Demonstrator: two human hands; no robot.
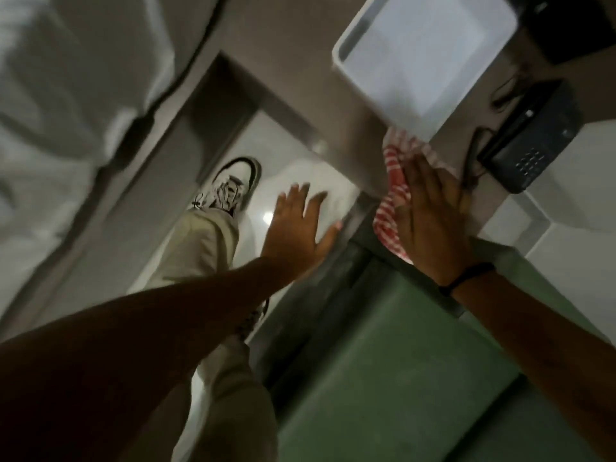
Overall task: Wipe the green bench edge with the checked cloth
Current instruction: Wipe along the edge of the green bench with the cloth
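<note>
Room: pale glossy floor (300, 181) beneath both our hands, everything motion-blurred
Checked cloth (393, 201): red and white, pinned under our right hand, draped over the far end of the green bench (393, 355) where it meets a grey counter (300, 105)
Right hand (430, 221): flat, fingers spread, pressing the cloth down rather than clutching it
Left hand (296, 235): open, empty, hovering over the floor just left of the cloth
How we'd do it well: keep the palm flat, drag the cloth along the bench's edge with steady pressure, let it fold over the lip
Beyond our right hand: white tray (423, 58), dark telephone (530, 138) on the counter
Beyond our left hand: our shoe (233, 185)
</note>
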